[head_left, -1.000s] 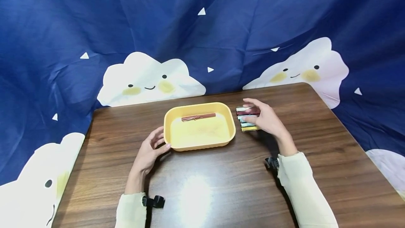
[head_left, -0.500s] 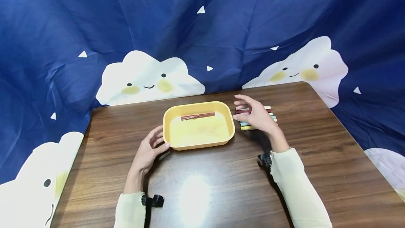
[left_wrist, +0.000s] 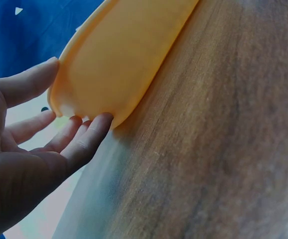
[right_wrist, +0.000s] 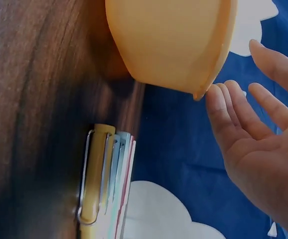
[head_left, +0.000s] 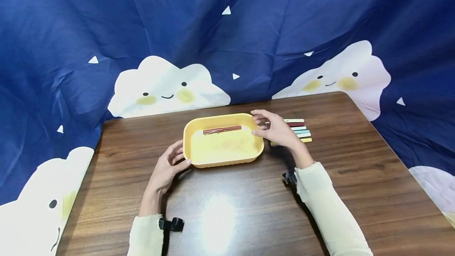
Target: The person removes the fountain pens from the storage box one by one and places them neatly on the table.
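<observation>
A shallow yellow plastic tray (head_left: 227, 151) lies on the table with one dark red pen (head_left: 224, 130) inside, near its far wall. My left hand (head_left: 168, 169) rests its fingertips and thumb against the tray's left end; the left wrist view shows them touching the outside of the yellow wall (left_wrist: 119, 59). At the other end, my right hand (head_left: 276, 129) hovers at the tray's right rim, fingers spread and holding nothing. Several capped pens (head_left: 302, 131) lie side by side right of the tray, partly hidden by that hand. A yellow pen (right_wrist: 96, 169) is nearest in the right wrist view.
The dark brown wooden table (head_left: 355, 169) carries the tray and pens. Behind it hangs a blue cloth (head_left: 249, 31) printed with white clouds. A black camera mount (head_left: 172, 224) sits on the left wrist, another (head_left: 289, 179) on the right.
My right hand has moved left from above the row of pens to the tray's right rim, taking no pen. More of the pens show now. The left hand and the tray have stayed put.
</observation>
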Demonstrator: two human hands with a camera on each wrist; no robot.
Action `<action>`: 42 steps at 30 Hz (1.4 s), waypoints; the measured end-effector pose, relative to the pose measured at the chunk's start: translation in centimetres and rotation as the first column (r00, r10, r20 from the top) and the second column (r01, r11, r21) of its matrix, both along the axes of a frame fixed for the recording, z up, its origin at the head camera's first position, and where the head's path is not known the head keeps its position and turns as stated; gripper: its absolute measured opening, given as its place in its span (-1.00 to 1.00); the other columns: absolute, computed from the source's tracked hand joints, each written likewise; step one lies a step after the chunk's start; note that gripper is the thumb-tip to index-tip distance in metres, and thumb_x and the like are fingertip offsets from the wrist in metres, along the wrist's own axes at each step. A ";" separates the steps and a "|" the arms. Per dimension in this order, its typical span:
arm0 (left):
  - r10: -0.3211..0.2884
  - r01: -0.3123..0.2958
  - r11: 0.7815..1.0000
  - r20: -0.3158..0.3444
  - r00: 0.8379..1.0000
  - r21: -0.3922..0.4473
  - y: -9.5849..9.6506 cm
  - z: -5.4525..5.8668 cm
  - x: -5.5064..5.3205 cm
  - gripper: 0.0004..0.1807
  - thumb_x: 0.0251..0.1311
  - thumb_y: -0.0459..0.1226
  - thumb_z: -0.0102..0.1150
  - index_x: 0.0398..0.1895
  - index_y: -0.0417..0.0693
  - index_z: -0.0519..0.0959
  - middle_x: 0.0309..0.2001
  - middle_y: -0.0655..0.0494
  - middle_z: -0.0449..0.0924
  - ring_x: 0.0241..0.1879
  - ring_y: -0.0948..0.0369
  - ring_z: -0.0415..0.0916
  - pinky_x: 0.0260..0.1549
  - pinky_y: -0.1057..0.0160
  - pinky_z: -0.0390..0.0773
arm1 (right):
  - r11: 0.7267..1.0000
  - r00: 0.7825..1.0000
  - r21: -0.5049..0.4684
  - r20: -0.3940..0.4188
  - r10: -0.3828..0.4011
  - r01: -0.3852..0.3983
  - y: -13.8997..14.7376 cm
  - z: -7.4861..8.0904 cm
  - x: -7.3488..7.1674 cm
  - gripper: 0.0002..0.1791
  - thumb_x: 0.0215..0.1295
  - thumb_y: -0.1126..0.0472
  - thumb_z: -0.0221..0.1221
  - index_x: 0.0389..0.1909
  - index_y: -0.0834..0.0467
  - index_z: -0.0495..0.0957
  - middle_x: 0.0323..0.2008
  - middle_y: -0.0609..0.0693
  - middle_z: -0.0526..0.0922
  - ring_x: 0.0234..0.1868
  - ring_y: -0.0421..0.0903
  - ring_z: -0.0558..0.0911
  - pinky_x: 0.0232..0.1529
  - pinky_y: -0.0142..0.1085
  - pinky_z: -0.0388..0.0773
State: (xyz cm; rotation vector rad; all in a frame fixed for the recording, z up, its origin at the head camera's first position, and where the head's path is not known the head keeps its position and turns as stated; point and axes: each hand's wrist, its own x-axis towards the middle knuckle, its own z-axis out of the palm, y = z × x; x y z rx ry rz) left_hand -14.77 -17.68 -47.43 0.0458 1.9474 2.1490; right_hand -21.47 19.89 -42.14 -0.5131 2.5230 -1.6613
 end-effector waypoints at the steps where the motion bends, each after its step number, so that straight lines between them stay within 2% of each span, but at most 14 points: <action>1: -0.001 0.001 1.000 0.000 1.000 0.000 0.0 0.0 0.0 -0.17 0.17 -0.57 0.31 0.52 -0.18 0.22 0.33 -0.30 0.35 0.27 -0.09 0.38 -0.05 0.32 0.62 | 1.000 1.000 0.006 -0.002 0.005 -0.005 -0.2 0.1 -0.1 -0.32 0.12 0.52 0.39 0.30 0.40 0.43 0.09 0.42 0.56 0.12 0.33 0.54 0.11 0.01 0.58; 14: 0.002 -0.002 1.000 0.003 1.000 0.004 0.0 -0.1 0.0 -0.17 0.17 -0.58 0.31 0.52 -0.18 0.22 0.34 -0.30 0.35 0.28 -0.11 0.38 -0.06 0.32 0.62 | 0.995 0.995 0.016 0.031 0.097 -0.097 -2.2 0.7 -1.3 -0.36 0.13 0.46 0.41 0.27 0.38 0.47 0.08 0.39 0.56 0.12 0.34 0.53 0.05 0.00 0.60; 20: -0.004 0.004 1.000 0.001 1.000 -0.001 -0.1 0.0 -0.1 -0.17 0.18 -0.56 0.32 0.52 -0.18 0.22 0.34 -0.30 0.35 0.29 -0.13 0.37 -0.06 0.33 0.62 | 0.988 0.992 0.084 0.022 0.128 -0.129 -3.1 0.6 -2.2 -0.42 0.17 0.41 0.41 0.24 0.34 0.51 0.07 0.32 0.59 0.10 0.23 0.56 0.03 -0.06 0.61; 25: -0.005 0.006 1.000 0.002 1.000 -0.004 -0.1 0.1 -0.1 -0.17 0.18 -0.56 0.31 0.52 -0.18 0.22 0.35 -0.30 0.34 0.29 -0.13 0.36 -0.05 0.32 0.62 | 0.981 0.991 0.143 0.012 0.133 -0.133 -3.8 0.9 -2.7 -0.46 0.18 0.35 0.41 0.20 0.33 0.54 0.07 0.30 0.62 0.08 0.23 0.59 0.09 0.01 0.54; 32: -0.006 0.006 1.000 0.007 1.000 0.003 0.0 0.2 0.0 -0.17 0.18 -0.57 0.31 0.52 -0.17 0.22 0.35 -0.29 0.34 0.29 -0.12 0.37 -0.05 0.32 0.62 | 0.962 0.988 0.226 0.034 0.149 -0.153 -4.6 0.6 -3.5 -0.47 0.24 0.28 0.39 0.21 0.36 0.53 0.11 0.28 0.62 0.09 0.22 0.62 0.17 -0.04 0.50; 37: -0.001 0.001 1.000 0.011 1.000 0.006 0.0 0.2 0.0 -0.17 0.17 -0.58 0.30 0.52 -0.16 0.23 0.35 -0.30 0.34 0.28 -0.11 0.38 -0.05 0.31 0.62 | 0.946 0.985 0.276 0.074 0.156 -0.170 -5.1 1.3 -4.1 -0.50 0.27 0.25 0.37 0.18 0.35 0.55 0.10 0.28 0.63 0.07 0.17 0.64 0.17 -0.09 0.52; 42: 0.002 -0.002 1.000 0.021 1.000 0.003 -0.1 0.0 -0.1 -0.17 0.18 -0.58 0.31 0.52 -0.15 0.23 0.35 -0.29 0.34 0.28 -0.12 0.37 -0.05 0.31 0.62 | 0.918 0.978 0.340 0.109 0.178 -0.205 -5.6 1.8 -4.8 -0.56 0.28 0.21 0.35 0.11 0.35 0.60 0.04 0.23 0.67 0.04 0.08 0.66 0.11 -0.12 0.55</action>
